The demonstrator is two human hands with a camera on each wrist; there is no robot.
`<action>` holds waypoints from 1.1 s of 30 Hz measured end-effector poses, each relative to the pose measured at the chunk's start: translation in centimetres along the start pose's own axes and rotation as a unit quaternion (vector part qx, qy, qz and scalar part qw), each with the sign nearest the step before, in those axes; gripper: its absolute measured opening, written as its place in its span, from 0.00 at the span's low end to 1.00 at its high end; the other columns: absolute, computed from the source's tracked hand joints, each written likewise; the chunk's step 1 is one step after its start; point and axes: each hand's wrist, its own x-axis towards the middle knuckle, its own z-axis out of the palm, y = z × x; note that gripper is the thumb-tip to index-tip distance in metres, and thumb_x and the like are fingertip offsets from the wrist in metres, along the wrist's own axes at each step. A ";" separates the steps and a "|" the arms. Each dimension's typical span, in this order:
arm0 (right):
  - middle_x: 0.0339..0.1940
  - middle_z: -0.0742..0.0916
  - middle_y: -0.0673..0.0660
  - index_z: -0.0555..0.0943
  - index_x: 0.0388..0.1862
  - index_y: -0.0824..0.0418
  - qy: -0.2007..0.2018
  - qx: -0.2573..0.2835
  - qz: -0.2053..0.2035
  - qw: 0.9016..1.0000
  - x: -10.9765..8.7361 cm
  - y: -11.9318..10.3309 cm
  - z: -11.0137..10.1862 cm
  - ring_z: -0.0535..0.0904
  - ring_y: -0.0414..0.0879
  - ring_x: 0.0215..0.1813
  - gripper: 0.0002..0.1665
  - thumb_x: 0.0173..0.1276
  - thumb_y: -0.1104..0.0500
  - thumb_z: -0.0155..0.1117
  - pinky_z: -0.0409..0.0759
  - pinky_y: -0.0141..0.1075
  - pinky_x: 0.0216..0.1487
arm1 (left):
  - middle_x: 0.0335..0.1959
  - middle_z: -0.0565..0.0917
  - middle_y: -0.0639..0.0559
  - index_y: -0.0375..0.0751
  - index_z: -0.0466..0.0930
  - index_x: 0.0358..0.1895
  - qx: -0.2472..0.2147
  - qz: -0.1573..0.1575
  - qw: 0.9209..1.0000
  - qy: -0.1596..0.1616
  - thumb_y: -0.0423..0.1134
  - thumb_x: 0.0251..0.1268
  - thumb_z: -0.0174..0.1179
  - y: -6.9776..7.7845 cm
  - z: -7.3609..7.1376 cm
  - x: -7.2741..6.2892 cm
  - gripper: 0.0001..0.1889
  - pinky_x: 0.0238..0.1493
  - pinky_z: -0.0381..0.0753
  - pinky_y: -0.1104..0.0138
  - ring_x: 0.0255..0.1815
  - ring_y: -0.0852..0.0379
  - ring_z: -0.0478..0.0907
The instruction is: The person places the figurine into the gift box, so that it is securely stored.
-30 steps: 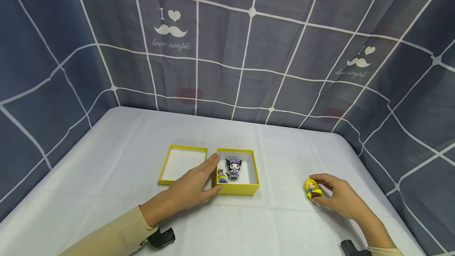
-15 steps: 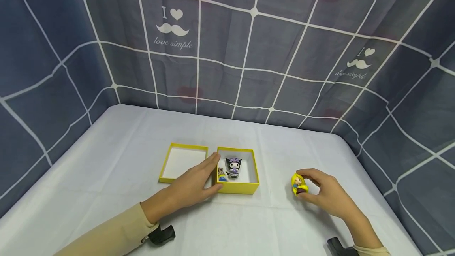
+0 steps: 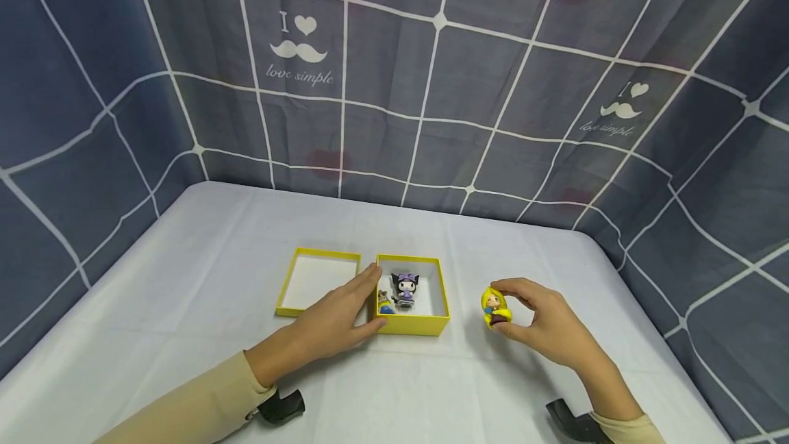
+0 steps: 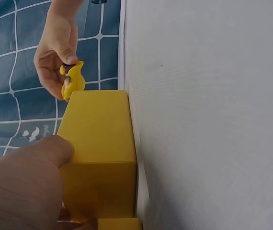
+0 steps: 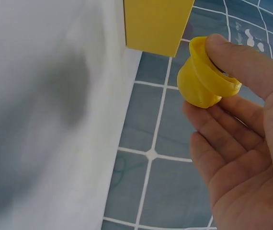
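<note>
My right hand (image 3: 548, 324) pinches a small figurine in a yellow hood (image 3: 496, 308) between thumb and fingertips. It is above the table, just right of the open yellow box (image 3: 411, 325); its yellow back shows in the right wrist view. Inside the box lie a black-and-purple figurine (image 3: 405, 290) and, in the left front corner, a smaller brown-and-blue figurine (image 3: 385, 303), partly hidden by the wall. My left hand (image 3: 329, 324) rests against the box's left side, fingers extended along it and thumb at the front corner.
Left of the box lies its shallow yellow-edged lid (image 3: 320, 282), white inside up, partly behind my left hand. A white cloth (image 3: 394, 389) covers the table. Grey checked curtains (image 3: 382, 60) hang at the back and both sides.
My right hand has carried the yellow-hooded figurine leftward and slightly away from me, closer to the box. The left hand and the box have stayed in place.
</note>
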 end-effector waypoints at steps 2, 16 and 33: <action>0.52 0.83 0.39 0.79 0.58 0.50 0.002 0.005 -0.001 1.000 0.3 -0.2 0.1 0.78 0.41 0.56 0.33 0.52 0.48 0.80 0.79 0.45 0.56 | 0.77 0.55 0.43 0.34 0.53 0.76 0.001 -0.001 1.000 0.000 0.57 0.67 0.58 0.0 0.0 0.0 0.44 0.70 0.61 0.59 0.75 0.52 0.53; 0.52 0.83 0.41 0.79 0.59 0.49 0.011 0.041 -0.016 0.999 2.7 -2.6 2.0 0.79 0.39 0.56 0.33 0.54 0.47 0.78 0.78 0.44 0.57 | 0.77 0.54 0.44 0.35 0.52 0.76 -0.007 -0.010 1.000 -0.003 0.58 0.67 0.58 -0.1 -0.2 -0.1 0.44 0.70 0.61 0.59 0.75 0.53 0.53; 0.56 0.82 0.41 0.80 0.59 0.52 0.013 0.053 -0.053 0.997 4.6 -4.0 5.0 0.77 0.40 0.59 0.32 0.54 0.53 0.79 0.77 0.45 0.59 | 0.77 0.54 0.45 0.36 0.52 0.77 0.000 -0.006 1.000 -0.006 0.59 0.67 0.57 0.0 0.1 -0.1 0.45 0.70 0.62 0.60 0.75 0.54 0.53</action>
